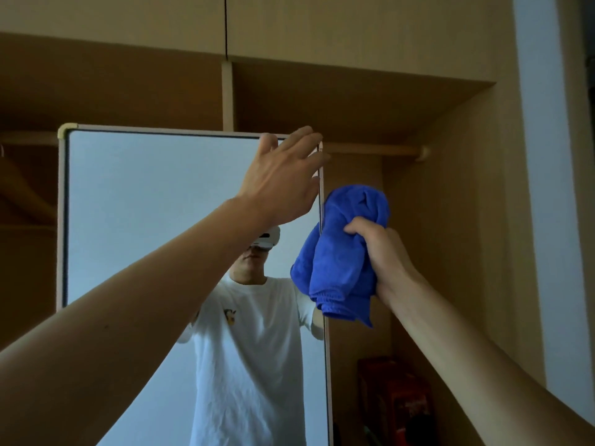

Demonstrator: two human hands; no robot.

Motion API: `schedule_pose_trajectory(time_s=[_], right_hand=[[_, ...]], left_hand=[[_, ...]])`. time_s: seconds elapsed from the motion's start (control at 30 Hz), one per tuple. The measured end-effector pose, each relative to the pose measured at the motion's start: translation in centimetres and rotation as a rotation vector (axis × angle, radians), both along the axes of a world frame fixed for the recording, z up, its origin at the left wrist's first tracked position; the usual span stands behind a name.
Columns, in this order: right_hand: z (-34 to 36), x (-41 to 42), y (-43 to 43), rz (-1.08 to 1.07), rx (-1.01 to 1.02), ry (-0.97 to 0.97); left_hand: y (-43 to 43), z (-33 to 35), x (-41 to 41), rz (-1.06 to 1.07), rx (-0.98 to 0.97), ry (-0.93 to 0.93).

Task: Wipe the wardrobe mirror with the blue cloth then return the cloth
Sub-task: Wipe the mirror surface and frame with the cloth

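Softness above all: blue cloth bunched into fat plush folds at centre-right of the frame, judged light, limp and easy to squeeze. No stiffness, nothing to break, little chance of slipping out of a fist. Best taken as a gathered handful near the middle, with a loose pad left free to face the glass.

Clamped in the right hand, fingers curled round the right side of the bundle, hemmed ends hanging below and to the left of the fist. Just overlapping the right edge of the mirror, mostly outside it, in front of the open wardrobe interior.

Higher up, at the mirror's upper right corner, left hand with fingers straight and spread, holding nothing; contact with the frame not clear. Glass judged rigid, smooth and fragile, so light pressure only.
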State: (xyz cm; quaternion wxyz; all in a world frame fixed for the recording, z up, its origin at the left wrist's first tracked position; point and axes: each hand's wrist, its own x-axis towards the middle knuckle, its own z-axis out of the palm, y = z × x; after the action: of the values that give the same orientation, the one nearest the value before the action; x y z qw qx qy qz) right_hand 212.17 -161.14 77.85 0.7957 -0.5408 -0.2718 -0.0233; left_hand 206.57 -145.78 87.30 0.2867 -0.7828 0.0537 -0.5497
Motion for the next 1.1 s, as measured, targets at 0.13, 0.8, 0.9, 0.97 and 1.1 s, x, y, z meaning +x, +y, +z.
schedule_pose_trajectory(time_s=[0.13,0.8,0.9,0.97,1.1], right_hand=[[-2.3,0.4,-0.8,0.007,-0.095,-0.021],[10.0,0.5,0.3,-0.057,-0.058,-0.115],[12.7,0.7,0.2,-0.047,-0.094,-0.129],[13.3,0.9,0.1,-0.042,-0.107,-0.151],[11.6,2.0,-0.5,0.015,-0.157,-0.173]], left_hand=[[0.1,1.6,-0.2,0.047,-0.069,-0.092],[-1.5,1.5,-0.2,-0.124,-0.414,-0.037],[-1.4,1.6,0.0,-0.124,-0.417,-0.044],[-1.3,1.6,0.0,-0.125,-0.413,-0.04],[-0.1,2.1,-0.8,-0.119,-0.352,-0.028]])
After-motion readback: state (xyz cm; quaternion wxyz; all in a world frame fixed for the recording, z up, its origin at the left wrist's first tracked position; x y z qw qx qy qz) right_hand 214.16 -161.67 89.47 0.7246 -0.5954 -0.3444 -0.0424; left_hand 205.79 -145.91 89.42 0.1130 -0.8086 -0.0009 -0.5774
